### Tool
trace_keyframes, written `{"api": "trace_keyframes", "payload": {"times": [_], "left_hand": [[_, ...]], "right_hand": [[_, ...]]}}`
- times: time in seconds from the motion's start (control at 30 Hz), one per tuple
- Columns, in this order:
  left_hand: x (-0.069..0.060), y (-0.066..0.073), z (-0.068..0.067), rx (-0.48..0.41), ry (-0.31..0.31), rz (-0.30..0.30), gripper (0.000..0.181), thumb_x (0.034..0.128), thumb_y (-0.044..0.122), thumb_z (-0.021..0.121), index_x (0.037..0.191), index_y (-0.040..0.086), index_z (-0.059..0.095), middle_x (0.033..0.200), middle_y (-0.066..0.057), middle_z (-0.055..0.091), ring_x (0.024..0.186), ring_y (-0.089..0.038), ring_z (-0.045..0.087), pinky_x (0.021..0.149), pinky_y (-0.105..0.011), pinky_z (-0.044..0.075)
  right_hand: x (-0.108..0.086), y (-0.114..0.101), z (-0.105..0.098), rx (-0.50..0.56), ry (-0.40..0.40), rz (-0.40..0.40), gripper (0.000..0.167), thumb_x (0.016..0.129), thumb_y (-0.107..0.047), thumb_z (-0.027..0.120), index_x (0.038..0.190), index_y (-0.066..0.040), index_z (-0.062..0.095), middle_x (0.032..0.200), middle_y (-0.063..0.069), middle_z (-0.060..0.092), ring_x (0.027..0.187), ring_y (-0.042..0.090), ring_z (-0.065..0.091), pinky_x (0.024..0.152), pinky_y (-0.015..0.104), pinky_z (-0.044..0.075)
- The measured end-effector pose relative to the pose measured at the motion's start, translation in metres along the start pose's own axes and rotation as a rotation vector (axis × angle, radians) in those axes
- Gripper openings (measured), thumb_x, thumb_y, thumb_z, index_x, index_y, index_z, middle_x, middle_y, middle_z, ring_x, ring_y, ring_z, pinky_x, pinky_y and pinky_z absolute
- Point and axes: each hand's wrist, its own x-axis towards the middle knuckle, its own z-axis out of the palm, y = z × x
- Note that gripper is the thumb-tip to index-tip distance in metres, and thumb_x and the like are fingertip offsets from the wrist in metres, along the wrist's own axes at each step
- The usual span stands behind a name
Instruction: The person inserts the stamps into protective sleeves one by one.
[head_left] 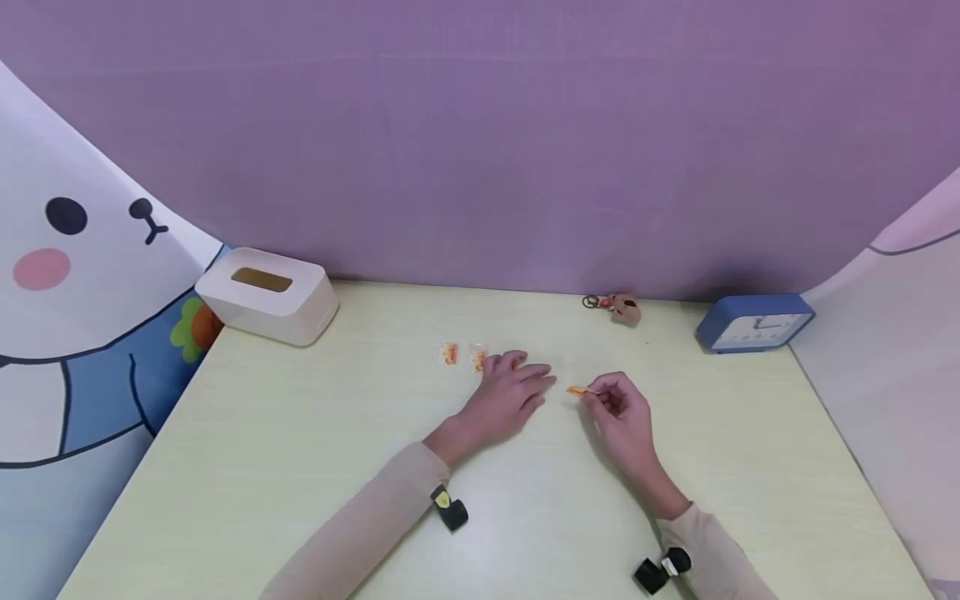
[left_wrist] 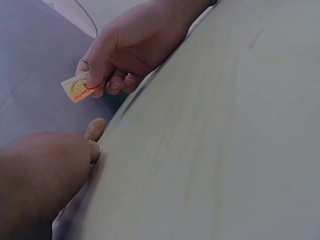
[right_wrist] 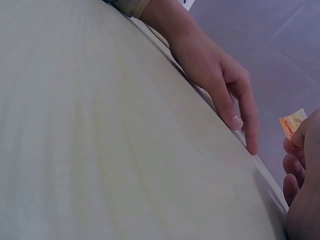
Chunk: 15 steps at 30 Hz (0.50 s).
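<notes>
My right hand [head_left: 622,421] pinches a small orange-printed slip [head_left: 577,390] between thumb and fingers, a little above the table. In the left wrist view that slip [left_wrist: 79,87] looks flat and thin, its yellow-orange print facing the camera. My left hand [head_left: 504,396] lies palm down with its fingers spread, fingertips at the tabletop. Two similar slips lie flat in a row: one [head_left: 449,353] to the left of the hand, the other [head_left: 477,358] right beside its fingers. A bit of orange shows between the left fingers; what it belongs to is mostly hidden.
A white tissue box [head_left: 300,304] stands at the table's back left. Toward the back right lie a brown keychain figure [head_left: 625,309] and a blue clock [head_left: 756,323]. A purple cloth [head_left: 480,167] hangs along the back edge of the pale table [head_left: 300,467].
</notes>
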Motion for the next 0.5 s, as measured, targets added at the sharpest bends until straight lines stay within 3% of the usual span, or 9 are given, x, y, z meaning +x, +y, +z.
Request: {"api": "trace_keyframes", "payload": {"times": [0.3,0.5], "left_hand": [[-0.028,0.002,-0.006,-0.089,0.015,0.018,0.034,0.1158,0.033,0.059,0.144,0.021,0.074,0.157,0.003,0.065,0.156,-0.034,0.042,0.124,-0.065,0.028],[-0.048,0.002,-0.015,-0.072,0.032,0.039,0.028,0.1141,0.033,0.062,0.134,0.022,0.079,0.151,0.004,0.070,0.153,-0.031,0.047,0.121,-0.058,0.032]], "right_hand": [[0.001,0.000,0.000,0.048,0.015,0.008,0.012,0.098,0.017,0.070,0.104,0.008,0.066,0.090,0.006,0.065,0.076,0.011,0.057,0.065,0.018,0.048],[0.001,0.001,-0.001,0.067,0.028,0.017,0.012,0.098,0.018,0.069,0.105,0.009,0.066,0.087,0.002,0.065,0.072,0.010,0.057,0.062,0.017,0.048]]}}
